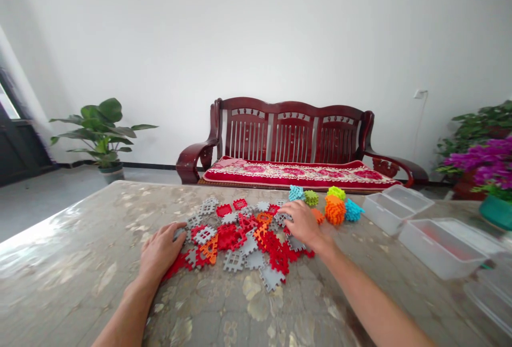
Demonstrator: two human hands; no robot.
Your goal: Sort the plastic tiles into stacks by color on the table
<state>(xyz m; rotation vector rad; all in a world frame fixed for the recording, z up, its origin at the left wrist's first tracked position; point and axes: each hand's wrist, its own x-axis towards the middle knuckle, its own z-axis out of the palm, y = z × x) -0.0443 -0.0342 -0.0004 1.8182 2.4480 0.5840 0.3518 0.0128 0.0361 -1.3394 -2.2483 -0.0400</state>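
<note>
A loose pile of flat, notched plastic building tiles lies on the table, among them a red tile, an orange triangular tile and a grey window tile. At the pile's left edge rests my left hand, open, its thumb and fingers apart beside a grey tile. My right hand reaches over the right side, open, with fingertips at a grey tile. Part of the pile is hidden under the right hand. Whether either hand grips its tile firmly is not visible.
Stacked tiles stand behind my right hand: a blue stack, a green stack, an orange stack. Clear plastic boxes, one a box with something red inside, sit at the right. Beyond the table is a wooden bench.
</note>
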